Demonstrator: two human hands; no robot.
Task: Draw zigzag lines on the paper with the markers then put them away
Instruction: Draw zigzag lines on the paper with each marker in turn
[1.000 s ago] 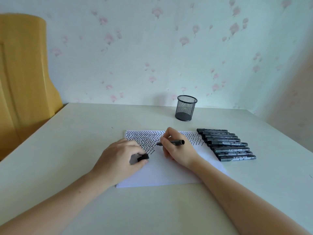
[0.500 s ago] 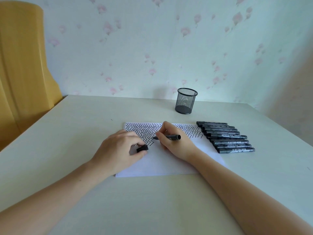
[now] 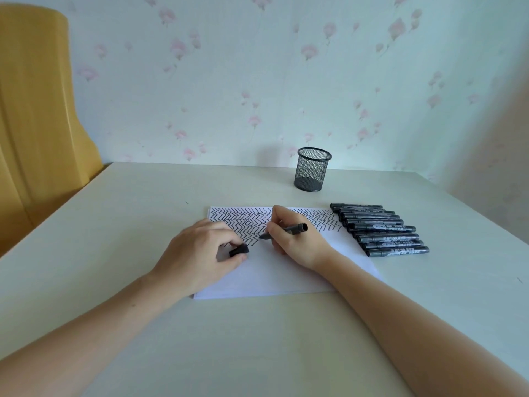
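Little has moved: right hand point(image 3: 297, 242) still pinches the marker point(image 3: 283, 231) tip-down on paper point(image 3: 286, 270), left hand point(image 3: 200, 253) clamping the cap point(image 3: 239, 250); keep strokes short, sheet pinned

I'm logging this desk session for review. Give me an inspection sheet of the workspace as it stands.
Surface: pale table, a few small dark specks.
Job's things: paper, zigzags across its far part, near part blank; uncapped marker, tip at the paper; cap; row of capped markers right of the paper, partly on it; mesh cup upright behind, no markers in it.
Clutter: nothing seen.
Hands: left hand rests on the paper, pinching the cap; right hand holds the marker.
Cables: nothing seen.
Surroundings: floral wallpaper; yellow furniture at left.
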